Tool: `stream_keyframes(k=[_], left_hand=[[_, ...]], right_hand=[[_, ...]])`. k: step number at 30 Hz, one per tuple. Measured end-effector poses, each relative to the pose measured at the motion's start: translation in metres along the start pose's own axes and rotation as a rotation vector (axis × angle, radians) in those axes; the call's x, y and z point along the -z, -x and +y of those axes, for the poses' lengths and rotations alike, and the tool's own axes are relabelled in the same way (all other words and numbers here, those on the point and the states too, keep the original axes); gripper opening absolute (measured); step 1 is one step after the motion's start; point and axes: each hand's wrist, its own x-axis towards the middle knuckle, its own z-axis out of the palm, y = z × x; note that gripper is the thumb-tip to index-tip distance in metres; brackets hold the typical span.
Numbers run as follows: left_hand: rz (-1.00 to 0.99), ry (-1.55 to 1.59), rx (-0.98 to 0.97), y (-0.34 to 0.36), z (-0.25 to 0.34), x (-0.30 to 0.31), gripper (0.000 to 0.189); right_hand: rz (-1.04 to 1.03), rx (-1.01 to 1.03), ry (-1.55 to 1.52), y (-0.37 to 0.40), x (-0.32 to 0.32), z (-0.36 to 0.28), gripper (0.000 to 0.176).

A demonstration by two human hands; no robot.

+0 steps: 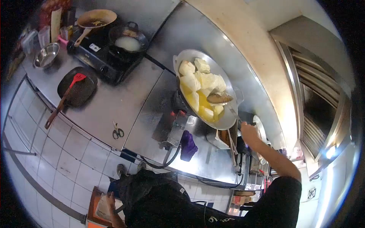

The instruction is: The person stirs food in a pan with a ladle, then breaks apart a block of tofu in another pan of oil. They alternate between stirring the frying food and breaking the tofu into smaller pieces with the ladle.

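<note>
Low down, left hand (110, 198) hangs, looks part-curled; can't tell whether it holds anything. Right hand (249, 133) closes round a long-handled utensil (219, 98), its broad head among pale chunks (207, 80) and yellow liquid (202, 102) in the wide pan (227, 122). Chunks heap high: a hard shove could send one over the rim or splash liquid. Writing: white lettering (220, 219) on the dark garment (156, 193), not fully legible; farther off, a label (94, 47) on the black stove (102, 68), too small to read.
</note>
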Motion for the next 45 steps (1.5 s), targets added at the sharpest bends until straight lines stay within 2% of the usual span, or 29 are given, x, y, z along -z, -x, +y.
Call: stream_keyframes(k=[2, 5, 6, 9, 11, 12, 14, 16, 17, 18, 20, 21, 22, 24, 25, 27, 28, 29, 31, 34, 36, 37, 38, 39, 40, 41, 42, 44, 45], left_hand=[[-0.03, -0.205, -0.211, -0.015, 0.005, 0.009, 0.028], [-0.089, -0.596, -0.767, -0.042, 0.014, 0.026, 0.037], [-0.084, -0.419, -0.626, -0.041, 0.023, 0.023, 0.038], [-0.105, -0.455, -0.356, -0.042, 0.046, 0.033, 0.048], [0.022, -0.194, -0.238, -0.035, 0.056, 0.022, 0.036], [-0.034, -0.211, -0.218, -0.022, 0.076, 0.02, 0.035], [-0.096, -0.267, -0.433, -0.047, 0.043, 0.031, 0.034], [-0.09, 0.09, -0.035, -0.023, 0.061, 0.028, 0.036], [-0.026, -0.296, -0.366, -0.059, 0.031, 0.034, 0.037], [-0.118, -0.365, -0.424, -0.051, 0.033, 0.039, 0.037], [0.075, -0.295, 0.118, -0.016, 0.063, 0.019, 0.037], [0.077, -0.3, 0.112, -0.004, 0.07, 0.018, 0.037], [-0.04, -0.36, -0.173, -0.001, 0.068, 0.022, 0.031], [0.085, -0.34, 0.081, -0.004, 0.07, 0.012, 0.035], [0.088, -0.341, 0.075, -0.015, 0.068, 0.019, 0.035], [-0.26, 0.127, 0.204, -0.038, 0.056, 0.045, 0.024], [-0.259, 0.129, 0.201, -0.032, 0.061, 0.042, 0.024], [-0.196, -0.183, -0.089, -0.018, 0.073, 0.034, 0.027], [-0.128, -0.497, -0.381, -0.018, 0.082, 0.032, 0.031], [-0.307, -0.606, -0.48, -0.036, 0.079, 0.035, 0.03], [-0.068, -0.17, 0.016, -0.026, 0.087, 0.025, 0.028], [-0.074, -0.177, 0.014, -0.034, 0.086, 0.028, 0.028], [-0.19, -0.418, -0.382, -0.046, 0.081, 0.034, 0.028], [-0.262, -0.543, -0.577, -0.05, 0.081, 0.033, 0.028], [-0.314, -0.65, -0.784, -0.054, 0.081, 0.033, 0.028], [-0.254, -0.468, -0.575, -0.051, 0.087, 0.021, 0.028], [-0.231, -0.377, -0.465, -0.048, 0.094, 0.013, 0.027], [-0.125, -0.254, -0.209, -0.035, 0.12, -0.003, 0.028], [-0.052, -0.226, -0.059, -0.03, 0.126, -0.01, 0.029]], right_hand=[[-0.065, -0.184, -0.155, 0.008, -0.004, -0.027, 0.011], [-0.123, -0.31, -0.262, 0.012, -0.008, -0.046, 0.012], [-0.152, -0.379, -0.313, 0.013, -0.008, -0.051, 0.012], [-0.117, -0.426, -0.387, 0.019, -0.017, -0.066, 0.014], [-0.163, -0.488, -0.476, 0.021, -0.013, -0.081, 0.017], [-0.152, -0.484, -0.414, 0.024, -0.017, -0.09, 0.014], [-0.159, -0.475, -0.419, 0.024, -0.011, -0.102, 0.018], [-0.199, -0.503, -0.507, 0.024, -0.001, -0.104, 0.017], [-0.239, -0.526, -0.588, 0.025, 0.003, -0.103, 0.017], [-0.225, -0.543, -0.639, 0.028, 0.009, -0.102, 0.016], [-0.196, -0.536, -0.667, 0.032, 0.003, -0.092, 0.016], [-0.166, -0.523, -0.685, 0.036, -0.001, -0.086, 0.017], [-0.076, -0.554, -0.695, 0.041, -0.002, -0.08, 0.018], [-0.007, -0.469, -0.746, 0.057, -0.018, -0.052, 0.019], [0.059, -0.384, -0.79, 0.063, -0.023, -0.043, 0.02], [0.043, -0.435, -0.84, 0.079, -0.007, -0.032, 0.02], [0.024, -0.486, -0.886, 0.088, 0.006, -0.027, 0.021], [0.026, -0.484, -0.885, 0.094, 0.02, -0.025, 0.021], [-0.031, -0.553, -0.982, 0.108, 0.045, -0.025, 0.022], [0.046, -0.61, -0.97, 0.124, 0.06, -0.021, 0.026], [0.086, -0.652, -0.976, 0.126, 0.06, -0.018, 0.028], [0.2, -0.657, -0.938, 0.124, 0.053, -0.013, 0.029], [0.312, -0.662, -0.897, 0.121, 0.047, -0.007, 0.031], [0.31, -0.672, -0.895, 0.115, 0.041, -0.001, 0.031], [0.382, -0.578, -0.833, 0.106, 0.035, 0.007, 0.033], [0.454, -0.481, -0.767, 0.096, 0.033, 0.016, 0.035], [0.455, -0.483, -0.759, 0.086, 0.034, 0.023, 0.035], [0.209, -0.525, -0.886, 0.067, 0.04, 0.033, 0.037], [0.212, -0.52, -0.875, 0.059, 0.038, 0.038, 0.037]])
